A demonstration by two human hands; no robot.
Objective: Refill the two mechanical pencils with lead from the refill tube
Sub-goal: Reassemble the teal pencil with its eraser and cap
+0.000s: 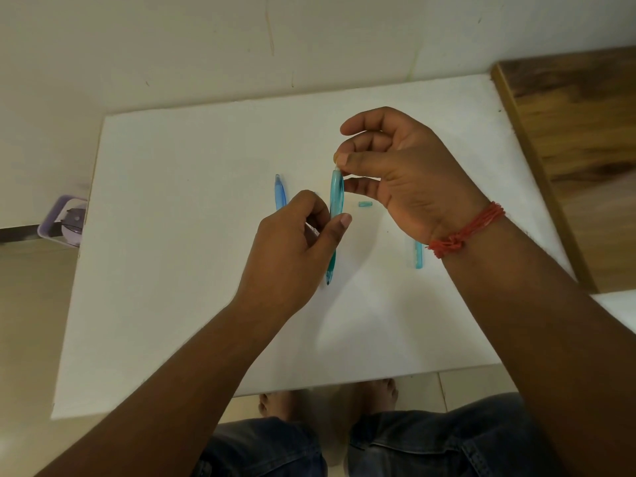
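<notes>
My left hand (292, 249) grips a teal mechanical pencil (335, 197) by its barrel, held upright above the white table (172, 270) with the tip pointing down toward me. My right hand (395, 173) pinches a small white piece at the pencil's top end between thumb and forefinger. A blue mechanical pencil (280, 192) lies on the table behind my left hand, partly hidden by it. A small teal cap (366, 204) lies on the table under my right hand. A teal tube (418, 254) lies beside my right wrist, partly hidden.
A wooden surface (568, 132) borders the table on the right. A lilac container (63, 218) stands on the floor past the table's left edge. A cream wall rises behind the table. My knees and feet show below the near edge.
</notes>
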